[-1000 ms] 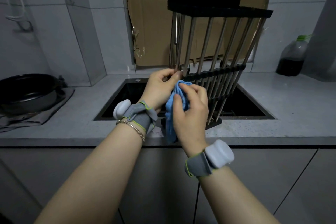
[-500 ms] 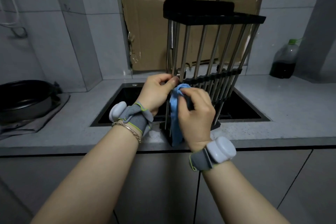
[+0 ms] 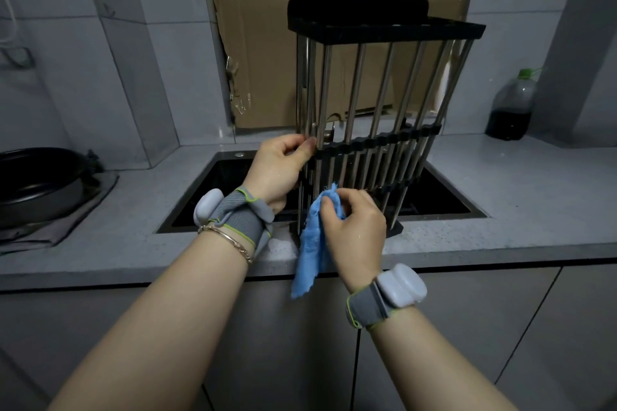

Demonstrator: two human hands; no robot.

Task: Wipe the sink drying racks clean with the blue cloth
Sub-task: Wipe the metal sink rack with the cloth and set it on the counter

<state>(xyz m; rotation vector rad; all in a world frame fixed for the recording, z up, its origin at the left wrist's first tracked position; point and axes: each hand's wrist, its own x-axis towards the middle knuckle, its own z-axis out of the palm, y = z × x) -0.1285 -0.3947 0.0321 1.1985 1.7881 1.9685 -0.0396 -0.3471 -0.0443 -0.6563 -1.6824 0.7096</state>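
one upright rack (image 3: 377,142); blue cloth (image 3: 312,243) alongside

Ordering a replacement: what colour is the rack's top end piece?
Black. The drying rack shows it best in the head view.

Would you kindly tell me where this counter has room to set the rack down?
Widest: grey speckled countertop right of the black sink, up to the plastic bottle of dark liquid. Narrower: between sink and the grey mat under the black pan. Crowded: front edge, metal-barred drying rack, left hand, right hand, blue cloth.
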